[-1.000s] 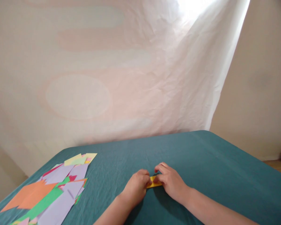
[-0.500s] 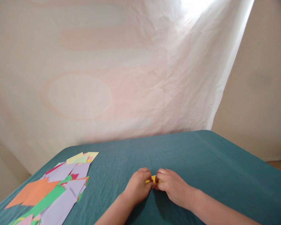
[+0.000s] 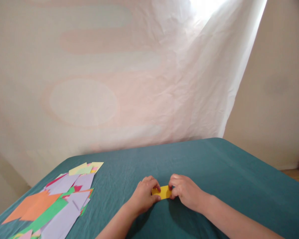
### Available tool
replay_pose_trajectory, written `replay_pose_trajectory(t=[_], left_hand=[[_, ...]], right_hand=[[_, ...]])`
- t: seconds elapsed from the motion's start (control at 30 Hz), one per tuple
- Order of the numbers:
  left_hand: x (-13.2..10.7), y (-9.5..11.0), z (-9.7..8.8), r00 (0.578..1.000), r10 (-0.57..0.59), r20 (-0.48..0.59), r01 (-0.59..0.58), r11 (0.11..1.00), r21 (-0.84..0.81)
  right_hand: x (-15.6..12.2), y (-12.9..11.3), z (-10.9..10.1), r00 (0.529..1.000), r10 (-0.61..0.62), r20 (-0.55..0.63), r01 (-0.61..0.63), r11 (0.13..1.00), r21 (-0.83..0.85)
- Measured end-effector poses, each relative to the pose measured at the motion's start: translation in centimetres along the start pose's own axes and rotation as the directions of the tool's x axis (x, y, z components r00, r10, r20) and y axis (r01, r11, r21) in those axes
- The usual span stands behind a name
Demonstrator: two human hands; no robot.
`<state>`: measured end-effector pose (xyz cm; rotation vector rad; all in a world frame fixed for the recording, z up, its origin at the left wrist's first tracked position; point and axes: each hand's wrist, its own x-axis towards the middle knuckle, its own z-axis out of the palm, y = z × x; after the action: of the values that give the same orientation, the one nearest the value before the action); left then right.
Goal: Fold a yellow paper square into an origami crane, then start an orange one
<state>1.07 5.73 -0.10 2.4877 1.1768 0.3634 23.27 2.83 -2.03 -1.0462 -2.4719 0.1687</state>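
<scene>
A small yellow piece of paper (image 3: 165,192) is stretched between my two hands near the front of the table. My left hand (image 3: 146,195) pinches its left end between thumb and fingers. On the other side, my right hand (image 3: 185,192) grips the right end in the same way. The paper's middle shows as a flat, narrow rectangle; both ends are partly covered by fingertips. Whether it is folded in layers I cannot tell.
A spread of loose coloured papers lies at the left, among them lilac sheets (image 3: 61,219), orange sheets (image 3: 35,205) and pale yellow ones (image 3: 78,168). Dark green cloth (image 3: 189,159) covers the table. Behind it hangs a pale sheet (image 3: 139,99).
My hands have moved apart, so more of the yellow paper shows between them. The paper now looks flatter and wider. The loose papers have stayed put.
</scene>
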Motion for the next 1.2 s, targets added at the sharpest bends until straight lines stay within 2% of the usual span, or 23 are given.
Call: replay_pose_trajectory(t=[0.37,0.77,0.83,0.9,1.03,1.1,1.2], left_hand=[[-0.4,-0.8,-1.0,0.997,-0.001,0.074,-0.002,0.999,0.042],[-0.7,-1.5,-1.3,0.996,-0.007,0.089,0.01,0.999,-0.035],[-0.7,-1.6,-1.9,0.993,-0.004,0.117,0.013,0.997,-0.076],[-0.8,-1.8,-2.4,0.989,0.006,0.15,0.016,0.989,-0.144],[-0.9,-2.2,-2.6,0.99,-0.032,0.134,0.066,0.963,-0.26],[-0.8,-2.2,-2.0,0.995,-0.057,0.084,0.075,0.971,-0.227],[-0.5,-1.9,-1.0,0.998,-0.054,0.015,0.055,0.992,-0.11]], right_hand=[[-0.1,1.0,0.2,0.999,-0.019,0.033,0.018,1.0,0.019],[-0.3,1.0,-0.4,1.0,0.006,0.017,-0.008,0.995,0.099],[-0.5,1.0,-0.1,0.999,0.045,-0.018,-0.042,0.986,0.161],[-0.5,1.1,0.1,0.989,0.133,-0.07,-0.112,0.962,0.25],[-0.1,1.1,0.2,0.926,0.338,-0.167,-0.257,0.889,0.378],[0.1,0.9,0.1,0.915,0.364,-0.175,-0.279,0.883,0.376],[0.2,0.3,0.0,0.946,0.298,-0.131,-0.245,0.917,0.313]])
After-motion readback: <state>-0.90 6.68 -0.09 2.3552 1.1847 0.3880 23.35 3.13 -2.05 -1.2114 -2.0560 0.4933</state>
